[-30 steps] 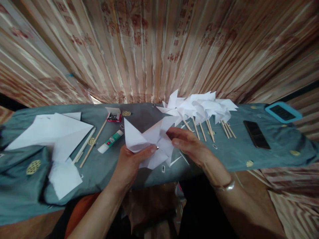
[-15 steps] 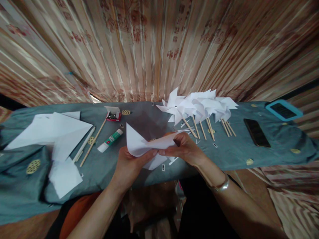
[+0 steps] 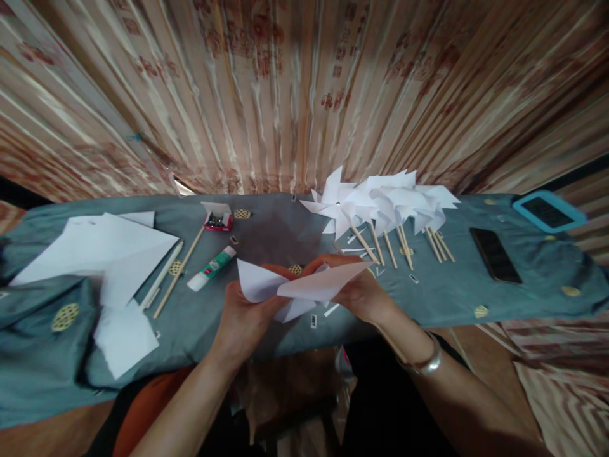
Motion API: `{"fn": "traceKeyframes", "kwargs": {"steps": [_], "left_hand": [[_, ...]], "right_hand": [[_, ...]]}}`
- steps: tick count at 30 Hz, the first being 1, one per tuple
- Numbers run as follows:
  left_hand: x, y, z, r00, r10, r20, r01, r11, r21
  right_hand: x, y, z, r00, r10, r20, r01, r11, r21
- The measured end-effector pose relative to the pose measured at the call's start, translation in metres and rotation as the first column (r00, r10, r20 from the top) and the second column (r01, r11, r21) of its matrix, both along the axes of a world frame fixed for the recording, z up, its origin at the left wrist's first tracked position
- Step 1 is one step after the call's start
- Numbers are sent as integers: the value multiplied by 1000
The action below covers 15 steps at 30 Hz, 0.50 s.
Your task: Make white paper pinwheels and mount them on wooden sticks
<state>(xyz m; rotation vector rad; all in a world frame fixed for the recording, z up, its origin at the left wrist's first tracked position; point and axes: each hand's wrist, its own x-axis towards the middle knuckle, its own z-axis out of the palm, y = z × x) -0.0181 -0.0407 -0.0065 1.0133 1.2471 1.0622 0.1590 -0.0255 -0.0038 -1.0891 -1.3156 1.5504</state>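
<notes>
Between my two hands is a white paper pinwheel head (image 3: 316, 285), its corners curled inward, held above the near side of the table. My left hand (image 3: 245, 320) grips its left part, the thumb lying along the paper near the middle. From the right, my right hand (image 3: 364, 292) grips it too, with most of its fingers hidden behind a raised paper blade. No stick shows on this piece. Just left of my left hand lies a green and white glue stick (image 3: 212, 268). Beyond my right hand, several finished white pinwheels (image 3: 380, 200) with wooden sticks lie overlapping.
White paper sheets (image 3: 121, 244) lie at the left, beside a white pen (image 3: 164, 273) and a wooden stick (image 3: 178, 273). An open red box of small metal pins (image 3: 218, 219) stands behind. A phone (image 3: 495, 254) and a blue-framed device (image 3: 549, 211) lie right. Curtains (image 3: 285, 95) hang behind the table.
The right-hand paper blade has folded over toward the middle and now covers my thumb tips. The left corner has dropped lower. Both hands remain in nearly the same place.
</notes>
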Motion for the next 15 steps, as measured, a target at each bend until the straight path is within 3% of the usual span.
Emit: {"fn": "traceKeyframes", "kwargs": {"steps": [9, 15], "left_hand": [[1, 1, 3, 999, 25, -29, -27, 998, -52], [0, 1, 3, 998, 39, -40, -42, 996, -74]], "right_hand": [[-1, 1, 0, 996, -7, 86, 7, 1000, 4], [-3, 2, 1, 999, -20, 31, 20, 1000, -18]]}}
